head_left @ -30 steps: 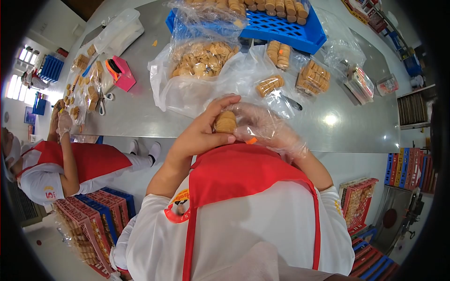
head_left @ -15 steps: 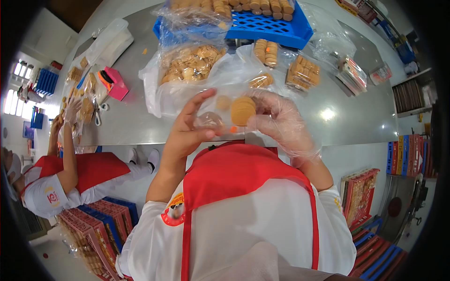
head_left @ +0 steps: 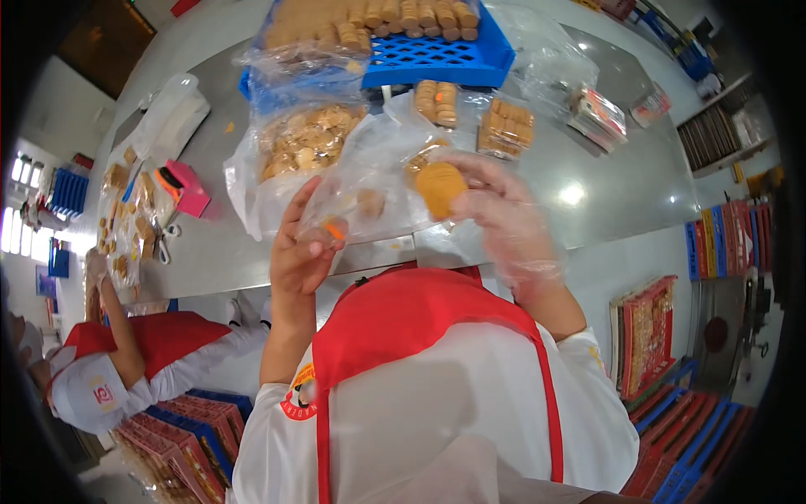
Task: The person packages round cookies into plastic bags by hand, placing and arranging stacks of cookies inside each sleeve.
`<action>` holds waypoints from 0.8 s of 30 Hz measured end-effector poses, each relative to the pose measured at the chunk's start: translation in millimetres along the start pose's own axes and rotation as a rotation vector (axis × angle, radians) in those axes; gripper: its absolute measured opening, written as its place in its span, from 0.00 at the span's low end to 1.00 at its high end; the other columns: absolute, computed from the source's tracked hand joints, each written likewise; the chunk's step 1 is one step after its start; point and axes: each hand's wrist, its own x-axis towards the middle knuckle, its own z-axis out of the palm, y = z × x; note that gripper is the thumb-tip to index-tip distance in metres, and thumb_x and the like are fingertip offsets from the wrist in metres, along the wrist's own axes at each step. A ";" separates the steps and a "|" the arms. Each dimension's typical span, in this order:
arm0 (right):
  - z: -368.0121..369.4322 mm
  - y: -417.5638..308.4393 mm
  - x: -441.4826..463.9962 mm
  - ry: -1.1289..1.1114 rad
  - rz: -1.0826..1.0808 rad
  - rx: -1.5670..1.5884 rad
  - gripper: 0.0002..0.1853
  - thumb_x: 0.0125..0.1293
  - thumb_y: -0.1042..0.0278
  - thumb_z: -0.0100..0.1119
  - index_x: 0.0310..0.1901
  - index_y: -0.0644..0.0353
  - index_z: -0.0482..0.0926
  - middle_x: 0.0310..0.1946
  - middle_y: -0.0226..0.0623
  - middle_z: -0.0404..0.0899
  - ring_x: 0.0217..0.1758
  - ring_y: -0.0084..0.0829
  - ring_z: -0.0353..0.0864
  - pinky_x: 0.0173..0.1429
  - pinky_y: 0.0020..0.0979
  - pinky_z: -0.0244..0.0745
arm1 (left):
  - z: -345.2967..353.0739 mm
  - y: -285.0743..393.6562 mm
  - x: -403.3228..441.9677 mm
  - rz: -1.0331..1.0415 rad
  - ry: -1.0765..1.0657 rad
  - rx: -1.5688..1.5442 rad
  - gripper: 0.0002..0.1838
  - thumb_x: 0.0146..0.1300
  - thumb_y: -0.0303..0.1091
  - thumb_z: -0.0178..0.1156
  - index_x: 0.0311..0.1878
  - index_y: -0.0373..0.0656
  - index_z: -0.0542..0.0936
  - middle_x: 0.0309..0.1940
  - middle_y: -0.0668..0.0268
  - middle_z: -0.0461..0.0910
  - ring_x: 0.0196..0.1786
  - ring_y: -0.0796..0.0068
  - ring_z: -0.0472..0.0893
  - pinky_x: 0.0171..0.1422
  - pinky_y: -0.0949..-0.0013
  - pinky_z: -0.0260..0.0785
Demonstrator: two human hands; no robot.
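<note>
Bare and raised over the table's front edge, my left hand holds a clear plastic bag with an orange mark near my fingertips. My right hand, in a clear plastic glove, grips a short stack of round cookies to the right of the bag. The cookies are outside the bag, as far as I can see. Just behind them lies a packed bag of cookies, partly hidden. An open plastic sack of loose cookies lies beyond my left hand.
A blue crate holds rows of cookies at the back. Packed cookies, label stacks and a pink holder lie on the steel table. A co-worker works at the left.
My hands have drawn apart; the cookie stack, at first between them, is now in my right hand alone. My left hand has moved left with the clear bag. The view has shifted.
</note>
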 end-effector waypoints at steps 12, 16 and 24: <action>-50.6 46.8 -32.1 0.284 0.166 -0.046 0.28 0.60 0.71 0.59 0.63 0.71 0.72 0.54 0.43 0.78 0.51 0.32 0.82 0.53 0.36 0.82 | -6.0 12.1 -7.6 0.047 -0.027 -0.053 0.51 0.45 0.21 0.64 0.76 0.37 0.57 0.74 0.41 0.57 0.59 0.52 0.78 0.62 0.58 0.74; -42.6 44.1 -61.4 0.348 0.122 0.032 0.28 0.61 0.70 0.63 0.63 0.71 0.72 0.46 0.38 0.78 0.38 0.23 0.76 0.48 0.26 0.76 | 4.5 5.5 3.0 0.006 -0.001 -0.042 0.50 0.44 0.23 0.68 0.75 0.43 0.61 0.76 0.45 0.56 0.58 0.53 0.80 0.61 0.59 0.73; -63.5 40.6 -118.0 0.403 0.140 0.079 0.28 0.61 0.67 0.67 0.62 0.64 0.74 0.43 0.36 0.82 0.41 0.22 0.80 0.49 0.24 0.74 | 7.8 -29.9 28.6 -0.133 -0.221 -0.007 0.40 0.53 0.34 0.72 0.69 0.43 0.64 0.73 0.48 0.61 0.60 0.52 0.75 0.67 0.58 0.69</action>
